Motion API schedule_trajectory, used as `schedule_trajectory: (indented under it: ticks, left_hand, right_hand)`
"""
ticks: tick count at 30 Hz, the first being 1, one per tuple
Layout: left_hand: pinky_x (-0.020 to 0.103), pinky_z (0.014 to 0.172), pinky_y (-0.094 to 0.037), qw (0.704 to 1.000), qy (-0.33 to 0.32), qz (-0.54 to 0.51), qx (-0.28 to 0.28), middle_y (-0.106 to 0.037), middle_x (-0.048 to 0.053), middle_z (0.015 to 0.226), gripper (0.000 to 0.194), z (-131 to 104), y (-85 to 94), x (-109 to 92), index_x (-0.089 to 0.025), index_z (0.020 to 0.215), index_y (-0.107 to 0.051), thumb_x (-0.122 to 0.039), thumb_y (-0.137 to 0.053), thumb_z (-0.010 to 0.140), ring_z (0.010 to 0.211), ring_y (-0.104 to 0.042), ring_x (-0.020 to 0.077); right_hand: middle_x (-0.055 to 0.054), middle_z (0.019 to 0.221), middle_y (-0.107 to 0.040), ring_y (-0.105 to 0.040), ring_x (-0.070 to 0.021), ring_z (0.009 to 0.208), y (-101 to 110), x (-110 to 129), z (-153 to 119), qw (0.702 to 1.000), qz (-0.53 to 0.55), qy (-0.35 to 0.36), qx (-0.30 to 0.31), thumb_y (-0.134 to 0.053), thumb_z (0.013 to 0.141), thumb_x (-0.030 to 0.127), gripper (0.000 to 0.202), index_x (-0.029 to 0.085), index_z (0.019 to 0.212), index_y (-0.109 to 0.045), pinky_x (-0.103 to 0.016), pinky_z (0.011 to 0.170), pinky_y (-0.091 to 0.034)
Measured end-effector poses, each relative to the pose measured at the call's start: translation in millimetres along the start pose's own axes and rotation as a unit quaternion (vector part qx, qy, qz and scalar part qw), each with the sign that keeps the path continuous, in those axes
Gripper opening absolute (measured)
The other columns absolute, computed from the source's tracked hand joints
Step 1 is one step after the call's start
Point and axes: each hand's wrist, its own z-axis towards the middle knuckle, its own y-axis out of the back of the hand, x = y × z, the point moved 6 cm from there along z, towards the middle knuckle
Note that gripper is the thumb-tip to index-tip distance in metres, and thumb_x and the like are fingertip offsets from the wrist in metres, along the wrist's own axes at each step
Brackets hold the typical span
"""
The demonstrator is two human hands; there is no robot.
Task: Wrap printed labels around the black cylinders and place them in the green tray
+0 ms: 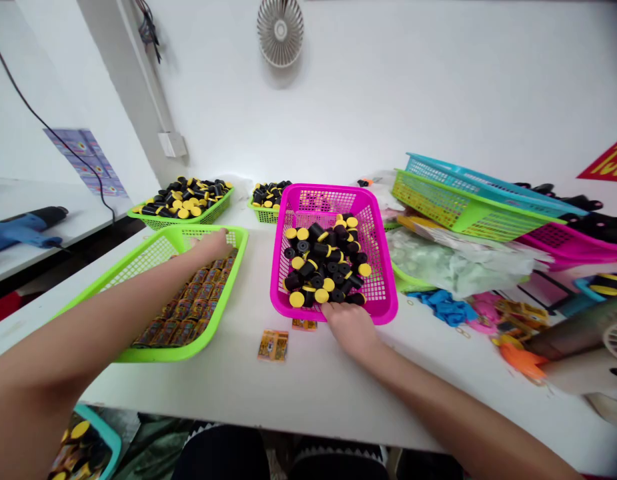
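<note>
My left hand (211,247) reaches into the far end of a lime-green basket (241,267), over rows of small cylinders in orange printed wrap (193,300). Its fingers are mostly hidden, so what they hold, if anything, does not show. My right hand (351,328) is closed over the front rim of a magenta basket (383,267), fingertips inside the rim. That basket holds a loose heap of black cylinders with yellow ends (328,263). In front of it lies an orange printed wrapper (273,345), and another wrapper (304,325) is partly under the rim.
Two more green baskets of black-and-yellow cylinders (185,200) stand by the wall. Stacked baskets (458,207) and plastic bags (453,260) crowd the right side. A blue heat gun (25,227) lies on the left table. A teal container (111,433) sits below the front edge.
</note>
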Motion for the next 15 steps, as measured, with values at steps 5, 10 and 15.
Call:
schedule_trajectory:
  ticks: [5, 10, 15]
  left_hand:
    - [0.063, 0.102, -0.036, 0.995, -0.051, 0.027, -0.083, -0.037, 0.019, 0.153, 0.062, -49, 38.2, -25, -0.024, 0.148, -0.034, -0.036, -0.046, 0.089, 0.135, -0.038, 0.0433]
    - [0.044, 0.092, -0.048, 0.947, -0.311, 0.082, -0.007, -0.069, 0.011, 0.106, 0.032, -158, 23.6, -80, -0.022, 0.116, -0.064, -0.032, -0.044, 0.094, 0.099, -0.064, 0.0280]
    - [0.035, 0.085, -0.053, 0.906, -0.406, 0.107, 0.052, -0.072, 0.012, 0.106, 0.036, -236, -47.0, -96, -0.015, 0.109, -0.068, -0.002, -0.044, 0.086, 0.096, -0.068, 0.0246]
  right_hand:
    - [-0.013, 0.089, -0.075, -0.073, -0.0223, 0.082, 7, -4, 2, 1.000, 0.008, 0.003, 0.004, -0.047, 0.087, 0.004, 0.026, 0.014, 0.100, -0.067, -0.027, 0.064, -0.051]
    - [-0.012, 0.087, -0.075, -0.073, -0.0265, 0.085, 19, -22, 22, 1.000, 0.017, -0.002, 0.013, -0.049, 0.091, 0.017, 0.022, 0.018, 0.098, -0.069, -0.032, 0.068, -0.052]
    - [-0.009, 0.092, -0.075, -0.072, -0.0256, 0.084, 34, -38, 32, 0.993, 0.066, 0.049, 0.083, -0.067, 0.079, 0.037, 0.028, 0.019, 0.101, -0.069, -0.028, 0.063, -0.050]
